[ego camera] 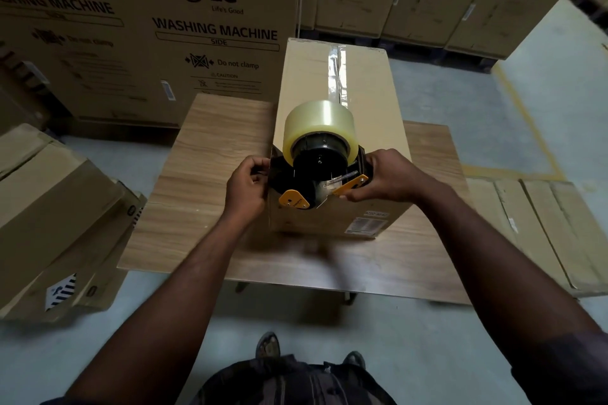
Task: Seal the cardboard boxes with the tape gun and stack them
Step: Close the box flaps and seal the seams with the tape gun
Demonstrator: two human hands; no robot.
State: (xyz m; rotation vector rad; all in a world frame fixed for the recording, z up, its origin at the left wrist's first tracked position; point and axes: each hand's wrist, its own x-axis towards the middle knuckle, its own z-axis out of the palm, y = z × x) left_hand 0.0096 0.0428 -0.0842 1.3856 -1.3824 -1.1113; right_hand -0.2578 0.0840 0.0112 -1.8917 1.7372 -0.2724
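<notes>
My right grip [391, 176] clamps the tape gun [316, 174], and my left grip [245, 186] curls round its other side, at the near end of the box [309, 76] on the desk [204, 174]. A crooked tear could wrinkle the tape [335, 76] or lift it off the seam.

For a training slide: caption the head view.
Left hand and right hand grip a tape gun at the near edge of a cardboard box on a table, tape strip along its top.
</notes>
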